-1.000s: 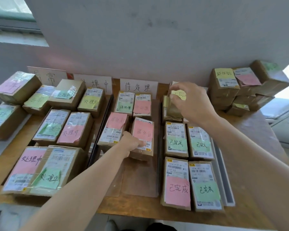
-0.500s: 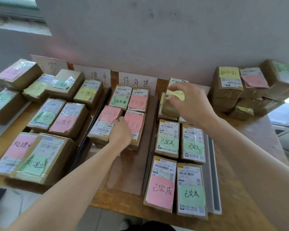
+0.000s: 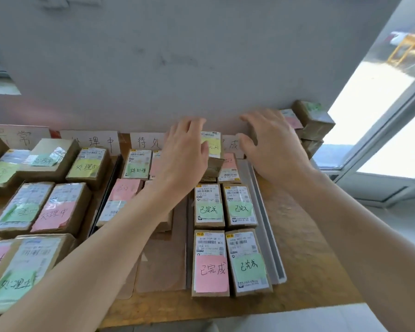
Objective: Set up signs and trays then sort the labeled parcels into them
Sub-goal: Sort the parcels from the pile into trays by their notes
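The head view is our only one, and it shows us deep in the sorting step. The signs (image 3: 91, 141) stand along the wall, and most parcels lie in rows below them.

Our left hand (image 3: 185, 152) is wide with the fingers straight and holds nothing. Its thumb side is touching or just beside the yellow parcel (image 3: 210, 146). That parcel sits on top of another at the back of the grey tray (image 3: 266, 224), just in front of the half-hidden right sign (image 3: 233, 146).

Our right hand (image 3: 273, 144) is wide too, with the fingers spread over the pile (image 3: 314, 121) of unsorted parcels at the far right corner of the table (image 3: 309, 259). We cannot tell whether it touches one. Four done parcels (image 3: 210, 262) fill the tray's near rows, side by side and touching.

We judge the yellow parcel to be placed, so the next move is a pick from the pile. That means closing the right hand round the nearest parcel, reading its note, and carrying it to the matching sign. The stacked back row of the tray looks unsteady to us, so we would lift clear of it rather than drag across.
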